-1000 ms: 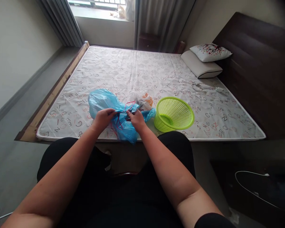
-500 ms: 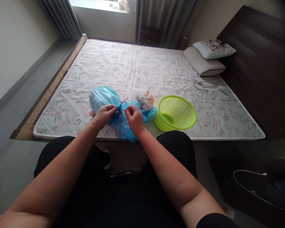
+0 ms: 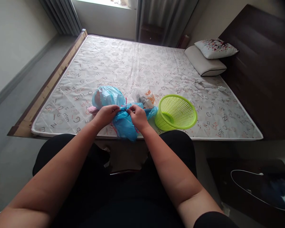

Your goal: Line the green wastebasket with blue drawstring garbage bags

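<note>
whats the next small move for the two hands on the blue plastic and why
Perhaps ease the left hand and right hand gently apart: both pinch bunched blue plastic close together, with red string just beyond their fingertips, and whether anything is knotted there is hidden.

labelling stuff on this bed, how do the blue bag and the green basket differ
The blue bag is soft and crumpled; the green basket looks stiff, with a perforated wall. The left hand and right hand hold the blue bag, while neither touches the green basket. The blue bag is bunched up; the green basket's mouth is open. Both are on the mattress.
</note>
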Demonstrator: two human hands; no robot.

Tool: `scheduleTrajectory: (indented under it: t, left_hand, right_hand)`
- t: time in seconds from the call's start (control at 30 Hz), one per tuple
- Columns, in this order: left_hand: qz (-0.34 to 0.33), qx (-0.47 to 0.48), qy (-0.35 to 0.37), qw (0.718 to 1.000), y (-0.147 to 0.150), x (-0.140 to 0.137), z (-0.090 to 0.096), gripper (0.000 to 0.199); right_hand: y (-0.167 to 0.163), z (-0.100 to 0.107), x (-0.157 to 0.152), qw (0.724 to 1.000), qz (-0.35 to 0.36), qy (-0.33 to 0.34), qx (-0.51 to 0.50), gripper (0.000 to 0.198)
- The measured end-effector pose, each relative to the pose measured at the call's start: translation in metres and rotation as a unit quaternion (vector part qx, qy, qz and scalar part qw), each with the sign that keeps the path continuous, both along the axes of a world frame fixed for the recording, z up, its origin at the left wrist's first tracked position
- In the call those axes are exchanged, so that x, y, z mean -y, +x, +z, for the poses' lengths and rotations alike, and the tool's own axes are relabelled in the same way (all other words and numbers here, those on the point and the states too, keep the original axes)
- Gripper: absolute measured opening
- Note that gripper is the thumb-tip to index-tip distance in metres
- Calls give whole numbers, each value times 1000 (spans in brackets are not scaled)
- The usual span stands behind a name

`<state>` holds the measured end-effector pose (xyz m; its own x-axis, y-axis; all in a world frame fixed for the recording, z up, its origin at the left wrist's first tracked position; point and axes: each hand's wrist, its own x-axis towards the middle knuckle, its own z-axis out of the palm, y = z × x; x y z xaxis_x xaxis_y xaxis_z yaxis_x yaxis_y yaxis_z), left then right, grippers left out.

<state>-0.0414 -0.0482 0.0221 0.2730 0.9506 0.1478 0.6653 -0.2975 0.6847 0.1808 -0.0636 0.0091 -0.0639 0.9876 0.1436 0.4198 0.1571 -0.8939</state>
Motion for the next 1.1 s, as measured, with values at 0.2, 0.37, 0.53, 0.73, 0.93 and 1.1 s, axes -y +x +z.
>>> scheduleTrajectory:
  t: [0.2, 0.37, 0.53, 0.73, 0.93, 1.1]
  left_hand:
    - [29, -4, 43, 999, 1, 0, -6, 25]
    - [39, 37, 121, 991, 8, 9, 2, 22]
    - [-11, 48, 88, 995, 16, 14, 2, 14]
    - [-34, 39, 74, 996, 17, 13, -3, 25]
    - [-105, 22, 82, 991, 17, 12, -3, 31]
    - [-135, 3, 56, 989, 20, 13, -6, 28]
  right_hand:
    - [-2, -2, 1, 998, 21, 58, -6, 8]
    - [-5, -1, 4, 994, 35, -1, -104, 8]
    - [-9, 3, 6, 992, 38, 2, -118, 9]
    - [-7, 4, 8, 999, 24, 33, -21, 5]
    - [2, 1, 5, 993, -24, 50, 105, 5]
    - [8, -3, 1, 992, -54, 30, 109, 12]
